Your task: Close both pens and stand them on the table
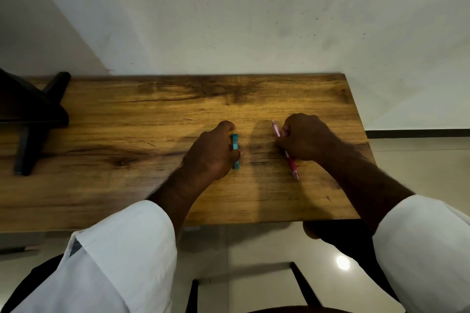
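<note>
White sleeves (pixel 122 256) fill the near edge of the view, one at 7 o'clock and one at 4 o'clock, with bare forearms running up from them onto the wooden surface (pixel 127 114).

At the centre, the left hand (pixel 213 152) lies knuckles-up with its fingers curled round a teal bar (pixel 235 151) — a short, flat-sided piece whose long edge shows along the hand's inner side, its lower end resting on the wood. Just to the 3 o'clock side, apart from it, the right hand (pixel 302 138) is curled into a loose fist round a pink pen (pixel 284 149). The pen lies slanted, its pale upper end pointing toward 11 o'clock and its tip toward 5 o'clock, both ends sticking out of the grip. A strip of bare wood separates the two hands.

Farther out, at 9 o'clock, a black stand (pixel 33 119) sits on the surface — its legs spread across the wood. Beyond, at 12 o'clock, rises a scuffed pale wall (pixel 229 20).
</note>
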